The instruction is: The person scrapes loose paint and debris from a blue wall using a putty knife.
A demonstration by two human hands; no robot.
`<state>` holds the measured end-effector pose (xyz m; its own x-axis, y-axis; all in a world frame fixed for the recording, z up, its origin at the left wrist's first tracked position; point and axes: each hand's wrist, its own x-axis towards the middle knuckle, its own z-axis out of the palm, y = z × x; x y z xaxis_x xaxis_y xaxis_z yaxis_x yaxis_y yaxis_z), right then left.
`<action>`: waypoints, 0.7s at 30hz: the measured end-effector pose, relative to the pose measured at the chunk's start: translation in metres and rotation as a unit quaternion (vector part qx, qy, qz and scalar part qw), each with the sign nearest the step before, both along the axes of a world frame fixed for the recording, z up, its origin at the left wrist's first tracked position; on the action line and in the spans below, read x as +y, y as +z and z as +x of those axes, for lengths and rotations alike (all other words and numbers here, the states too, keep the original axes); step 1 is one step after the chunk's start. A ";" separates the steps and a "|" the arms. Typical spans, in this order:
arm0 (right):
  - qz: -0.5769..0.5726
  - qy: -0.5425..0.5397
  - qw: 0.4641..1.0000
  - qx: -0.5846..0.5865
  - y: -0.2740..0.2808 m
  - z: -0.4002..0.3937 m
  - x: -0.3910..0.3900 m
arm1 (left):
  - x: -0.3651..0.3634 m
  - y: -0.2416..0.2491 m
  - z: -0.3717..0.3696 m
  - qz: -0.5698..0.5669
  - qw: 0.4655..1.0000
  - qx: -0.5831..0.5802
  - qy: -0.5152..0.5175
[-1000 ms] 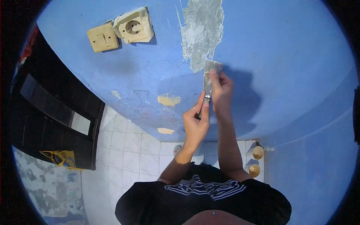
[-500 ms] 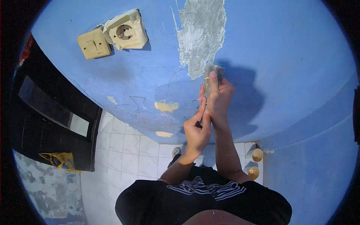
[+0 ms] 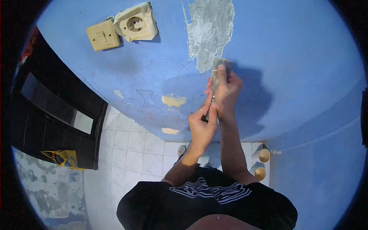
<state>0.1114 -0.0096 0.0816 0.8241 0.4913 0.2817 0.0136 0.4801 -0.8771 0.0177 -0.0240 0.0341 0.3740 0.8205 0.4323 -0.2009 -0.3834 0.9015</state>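
Both hands are on a grey metal scraper (image 3: pixel 217 78) in front of the blue wall (image 3: pixel 299 73). My left hand (image 3: pixel 202 128) closes round its lower, handle end. Higher up, my right hand (image 3: pixel 227 92) grips the blade, its thumb pressed on the flat face. The blade's top edge lies just below the lower right end of a rough grey patch (image 3: pixel 211 28). Whether the edge touches the wall, I cannot tell.
A light switch (image 3: pixel 102 36) and a socket (image 3: pixel 136 23) are at upper left. Two cream patches mark the wall below. A dark door (image 3: pixel 57 103) stands left. Two round containers (image 3: pixel 264 155) sit on the tiled floor (image 3: pixel 134 159) at lower right.
The view has shifted slightly, so the wall patch and switches appear higher and further right. Both hands keep their hold on the scraper, which sits at nearly the same place by the patch.
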 end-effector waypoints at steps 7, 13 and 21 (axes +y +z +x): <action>-0.006 0.011 1.000 0.022 -0.005 -0.004 0.003 | 0.003 -0.008 -0.005 0.009 1.000 0.022 0.014; 0.024 0.016 0.999 0.030 -0.009 0.002 0.013 | 0.008 -0.002 -0.006 0.005 0.998 0.056 0.009; 0.048 0.005 0.998 0.030 -0.006 0.000 0.017 | 0.013 0.006 -0.010 0.032 0.998 0.054 -0.012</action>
